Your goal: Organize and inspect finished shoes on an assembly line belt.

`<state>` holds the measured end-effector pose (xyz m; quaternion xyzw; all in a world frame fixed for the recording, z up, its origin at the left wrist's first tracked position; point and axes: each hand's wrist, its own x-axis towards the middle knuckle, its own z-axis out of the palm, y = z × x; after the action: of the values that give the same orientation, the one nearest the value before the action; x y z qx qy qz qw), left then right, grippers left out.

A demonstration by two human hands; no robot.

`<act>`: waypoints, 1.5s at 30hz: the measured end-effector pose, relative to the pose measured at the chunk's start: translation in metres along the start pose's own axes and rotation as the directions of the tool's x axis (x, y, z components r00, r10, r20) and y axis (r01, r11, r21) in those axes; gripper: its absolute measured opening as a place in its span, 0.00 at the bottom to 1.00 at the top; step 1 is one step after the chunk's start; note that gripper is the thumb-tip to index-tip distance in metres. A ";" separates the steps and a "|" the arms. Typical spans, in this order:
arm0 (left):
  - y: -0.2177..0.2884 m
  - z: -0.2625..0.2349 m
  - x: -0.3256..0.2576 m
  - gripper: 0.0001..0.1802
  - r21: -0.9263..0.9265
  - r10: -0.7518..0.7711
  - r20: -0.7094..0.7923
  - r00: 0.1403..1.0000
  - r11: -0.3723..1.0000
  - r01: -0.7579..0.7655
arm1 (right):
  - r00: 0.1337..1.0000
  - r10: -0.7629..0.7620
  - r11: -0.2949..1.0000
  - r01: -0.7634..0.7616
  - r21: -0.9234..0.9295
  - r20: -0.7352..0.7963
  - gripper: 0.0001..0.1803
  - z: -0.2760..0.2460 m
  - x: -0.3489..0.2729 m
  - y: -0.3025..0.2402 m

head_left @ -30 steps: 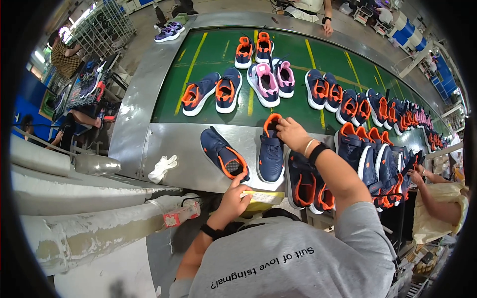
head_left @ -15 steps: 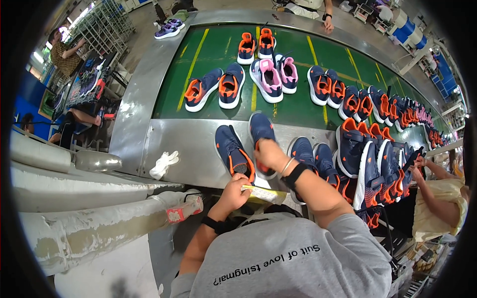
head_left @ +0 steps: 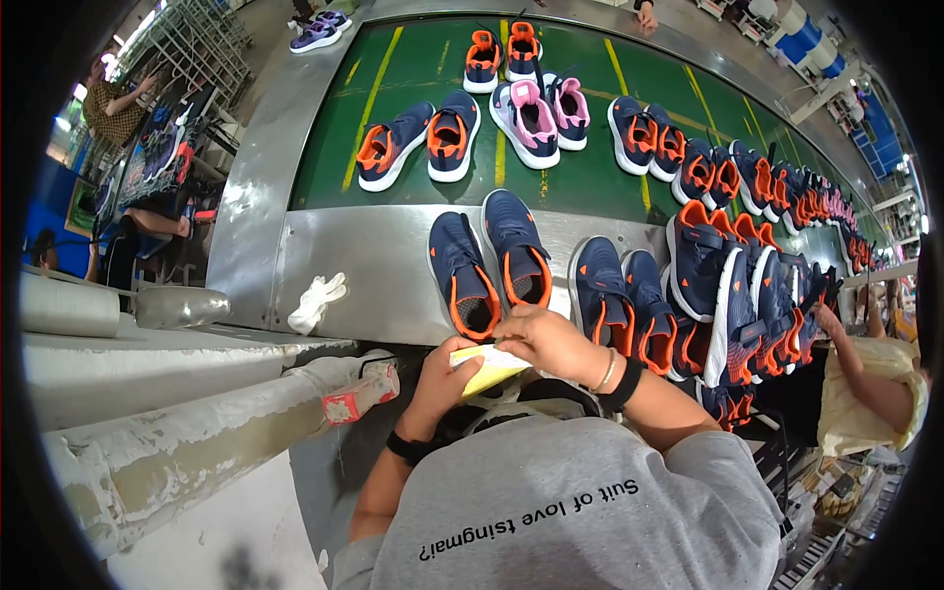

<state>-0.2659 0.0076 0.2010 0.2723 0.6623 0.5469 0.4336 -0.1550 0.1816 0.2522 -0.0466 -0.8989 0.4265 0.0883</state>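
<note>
My left hand [head_left: 441, 379] holds a small yellow sheet [head_left: 489, 366] from below, close to my chest. My right hand [head_left: 543, 339] has come down onto the same sheet, and its fingertips pinch the upper edge. Just beyond both hands a pair of navy shoes with orange trim [head_left: 489, 259] lies sole-down on the metal ledge [head_left: 364, 251]. A second navy and orange pair [head_left: 619, 300] lies right of it, by my right wrist.
A green conveyor belt [head_left: 413, 69] beyond the ledge carries several more pairs, one of them pink [head_left: 539, 106]. Navy shoes are stacked at the right [head_left: 737, 285]. A white glove [head_left: 317, 300] lies on the ledge. A co-worker [head_left: 875, 379] stands at right, and a pale pipe [head_left: 187, 438] runs lower left.
My right hand let go of the navy shoe on the ledge and drew back to the yellow sheet. The navy pair now lies side by side on the ledge.
</note>
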 end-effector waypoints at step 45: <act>-0.052 0.008 -0.004 0.03 0.709 0.460 0.172 0.871 0.556 -0.434 | 0.948 0.131 0.848 -0.259 -0.462 -0.291 0.05 0.062 -0.015 0.012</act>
<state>-0.2513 -0.0050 0.1521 0.5712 0.7395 0.3337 0.1249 -0.1530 0.1398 0.2022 -0.2124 -0.9500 0.1797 0.1414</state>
